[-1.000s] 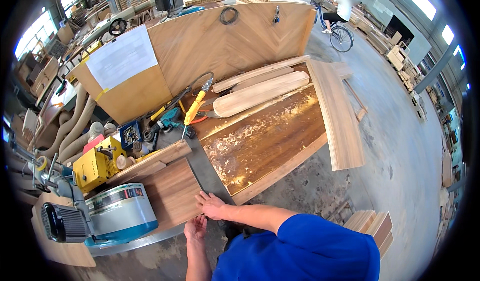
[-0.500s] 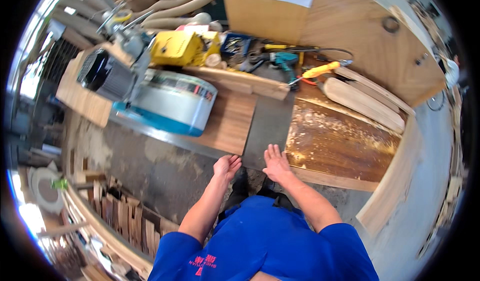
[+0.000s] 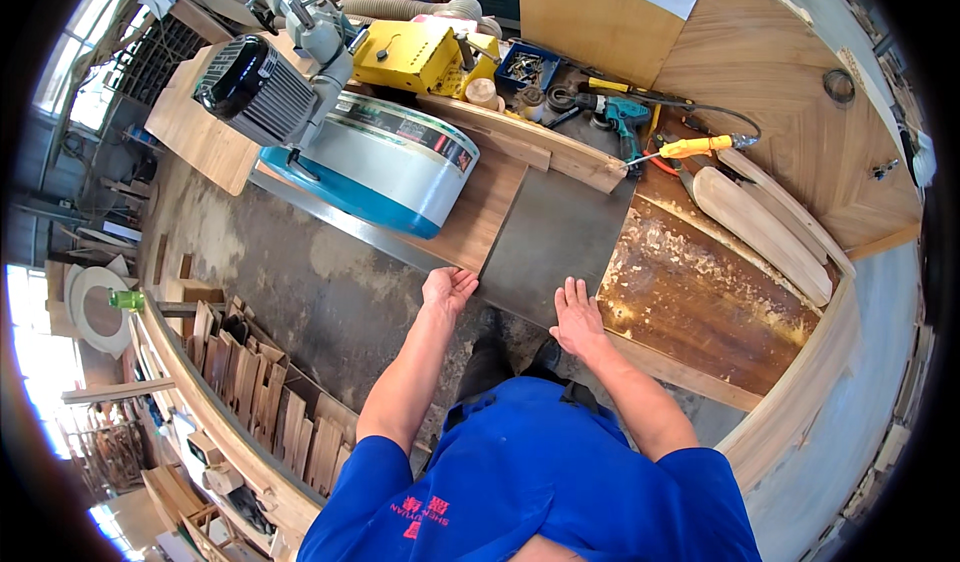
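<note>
A brown wooden board [image 3: 490, 224] lies on the grey metal table [image 3: 548, 234], its left part hidden under a silver-and-teal power feeder [image 3: 400, 167]. At the board's near right corner is my left hand [image 3: 450, 289], palm turned inward, its fingers stretched out and slightly bent. The fingertips are close to the board's edge; whether they touch it I cannot tell. My right hand [image 3: 578, 319] rests flat with spread fingers at the table's near edge, beside a worn, stained panel [image 3: 700, 282]. Neither hand grips anything.
A wooden fence strip [image 3: 530, 140] runs behind the board. Beyond it are a yellow metal box [image 3: 410, 54], a blue tray of hardware [image 3: 527, 66], a teal drill [image 3: 625, 117] and a yellow-handled tool [image 3: 695, 147]. Wood offcuts [image 3: 250, 372] stand at the lower left.
The board has slid left beneath the feeder, and more grey table shows to its right. My left hand stays by its corner. My right hand keeps nearly its place; the view has shifted.
</note>
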The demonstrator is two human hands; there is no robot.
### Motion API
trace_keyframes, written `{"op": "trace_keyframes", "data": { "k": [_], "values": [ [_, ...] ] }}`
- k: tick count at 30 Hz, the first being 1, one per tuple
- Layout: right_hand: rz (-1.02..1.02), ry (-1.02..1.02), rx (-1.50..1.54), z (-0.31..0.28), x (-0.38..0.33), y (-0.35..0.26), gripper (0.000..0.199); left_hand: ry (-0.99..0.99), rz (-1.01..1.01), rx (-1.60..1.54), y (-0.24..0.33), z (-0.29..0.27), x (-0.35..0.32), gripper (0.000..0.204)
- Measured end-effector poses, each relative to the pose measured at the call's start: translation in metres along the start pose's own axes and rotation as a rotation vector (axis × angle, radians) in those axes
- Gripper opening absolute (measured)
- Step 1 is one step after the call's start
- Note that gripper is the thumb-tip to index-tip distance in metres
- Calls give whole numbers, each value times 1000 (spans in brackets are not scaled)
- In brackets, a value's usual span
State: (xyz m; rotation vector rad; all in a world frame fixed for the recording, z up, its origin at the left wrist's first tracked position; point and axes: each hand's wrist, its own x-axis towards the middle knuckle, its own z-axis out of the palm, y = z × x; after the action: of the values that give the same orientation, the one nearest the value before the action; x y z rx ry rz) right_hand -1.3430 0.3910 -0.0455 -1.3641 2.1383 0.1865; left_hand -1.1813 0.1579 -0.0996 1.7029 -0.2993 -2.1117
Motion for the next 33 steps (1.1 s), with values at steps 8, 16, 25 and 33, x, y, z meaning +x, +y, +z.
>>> {"op": "trace_keyframes", "data": {
  "k": [8,16,25,33],
  "values": [
    [33,-7,48,3,2,-3,83,16,-6,0,36,-8,13,33],
    [29,45,-8,0,2,-4,81,28,-31,-4,67,-33,43,33],
    [97,43,9,-1,1,-15,79,17,-2,44,107,-43,55,28],
    [147,35,62,2,7,-20,74,-17,8,73,140,-51,65,22]
  ]
}}
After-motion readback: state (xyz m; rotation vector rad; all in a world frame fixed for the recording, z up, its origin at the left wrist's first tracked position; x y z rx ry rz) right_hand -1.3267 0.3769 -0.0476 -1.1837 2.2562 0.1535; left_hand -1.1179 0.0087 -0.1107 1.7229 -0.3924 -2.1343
